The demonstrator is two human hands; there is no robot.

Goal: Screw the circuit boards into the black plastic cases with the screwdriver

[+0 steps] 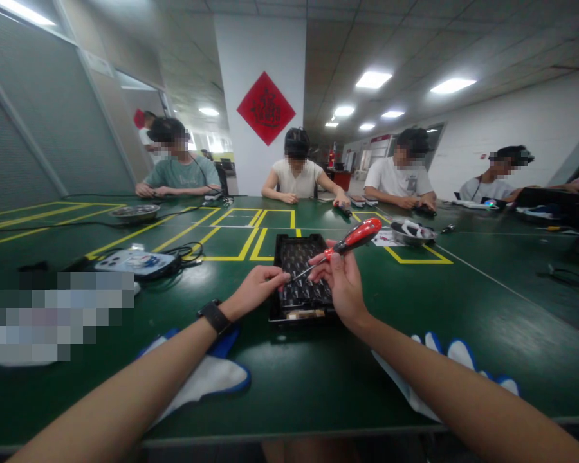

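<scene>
– why hold the screwdriver [357,236] so?
– pinched at left end by left hand [260,287], gripped farther right by right hand [346,283], likely for steadiness.
– where?
– above the case [289,238], maybe for reach.

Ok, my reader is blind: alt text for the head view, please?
A person's right hand holds a red-and-black screwdriver, its tip at the left hand, above a black case on a green table. Gloves lie nearby.

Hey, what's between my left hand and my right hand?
In the head view, a screwdriver shaft runs from your right hand towards your left hand, over the black case.
</scene>
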